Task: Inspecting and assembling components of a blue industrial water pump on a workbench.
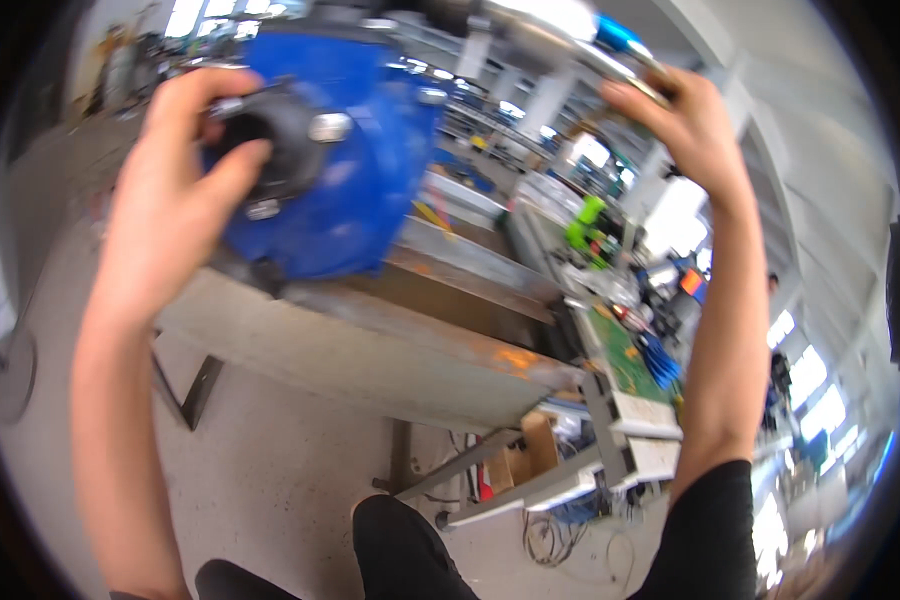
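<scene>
A blue metal housing (365, 190) with silver bolt heads sits at the upper left, on the steel beams. From its front sticks out a black round collar (295, 150) with a dark opening. My left hand (170, 190) grips this collar, thumb at the opening and fingers round its far side. Raised at the upper right, my right hand (695, 130) is closed round a slim shiny metal rod (615, 70). A bright blue piece (618, 35) shows beside the rod. Blur and the top edge hide the rod's far end and the silver cylinder (540, 20) near it.
Rusty steel beams (450, 335) run below the housing. To their right stands a cluttered workbench (620, 360) with a bright green tool (585, 230) and blue gloves (658, 360). Underneath are a cardboard box (530, 450) and cables (553, 540) on the floor.
</scene>
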`<state>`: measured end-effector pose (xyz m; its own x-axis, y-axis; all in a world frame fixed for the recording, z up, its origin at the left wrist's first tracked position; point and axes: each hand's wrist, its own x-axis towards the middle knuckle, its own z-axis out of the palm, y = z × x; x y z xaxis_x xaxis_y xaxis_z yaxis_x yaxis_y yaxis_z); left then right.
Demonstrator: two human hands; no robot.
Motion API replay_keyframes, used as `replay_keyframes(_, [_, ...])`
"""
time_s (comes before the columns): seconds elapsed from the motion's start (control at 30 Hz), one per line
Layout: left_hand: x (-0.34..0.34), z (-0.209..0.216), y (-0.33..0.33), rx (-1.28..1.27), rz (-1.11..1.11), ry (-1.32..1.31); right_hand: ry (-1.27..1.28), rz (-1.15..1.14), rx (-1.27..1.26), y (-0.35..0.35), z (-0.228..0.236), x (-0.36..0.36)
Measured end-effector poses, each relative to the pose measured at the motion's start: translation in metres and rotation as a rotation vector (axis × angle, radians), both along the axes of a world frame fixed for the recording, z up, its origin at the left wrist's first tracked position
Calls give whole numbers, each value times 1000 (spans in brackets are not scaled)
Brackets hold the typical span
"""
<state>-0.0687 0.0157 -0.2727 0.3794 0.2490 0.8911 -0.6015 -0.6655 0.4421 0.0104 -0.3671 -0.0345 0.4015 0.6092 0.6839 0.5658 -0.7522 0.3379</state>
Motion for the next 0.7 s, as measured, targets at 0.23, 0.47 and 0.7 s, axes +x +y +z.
replay_keyframes(0.23, [2, 8, -5, -152, -107, 146, 178, 7, 101, 11, -3, -25])
replay_keyframes(0.47, [-5, 10, -4, -3, -54, 179, 287, 71, 213, 5, -19, -22])
replay_keyframes(0.7, [5, 3, 9, -60, -117, 144, 204, 20, 85, 10, -1, -29])
